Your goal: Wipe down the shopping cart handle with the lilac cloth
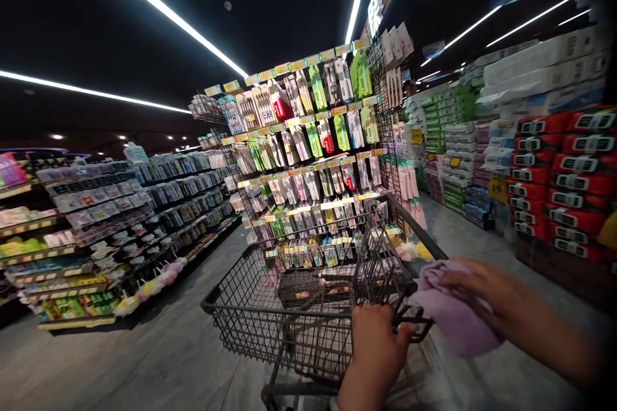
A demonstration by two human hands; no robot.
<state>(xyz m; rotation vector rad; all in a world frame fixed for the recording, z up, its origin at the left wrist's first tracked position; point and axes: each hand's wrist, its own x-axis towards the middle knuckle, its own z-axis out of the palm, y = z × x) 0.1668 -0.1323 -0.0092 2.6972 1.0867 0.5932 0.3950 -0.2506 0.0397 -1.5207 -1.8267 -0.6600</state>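
A black wire shopping cart (308,314) stands tilted in view straight ahead, its basket showing no goods that I can make out. My left hand (378,337) is closed over the cart's near bar, with the thumb out to the right. Just right of it, my right hand (486,292) is closed on a light purple cloth (457,314), which hangs in folds below the fingers and lies against the cart's right corner. The right hand and forearm are smeared by motion, and some of its fingers are hidden behind the cloth.
A display rack (303,135) hung with packaged toothbrush-like goods stands right in front of the cart. Low shelves (120,205) line the left. On the right, red packs (554,173) and stacked tissue-like packs (453,148) border an aisle. Grey floor (183,353) shows around the cart.
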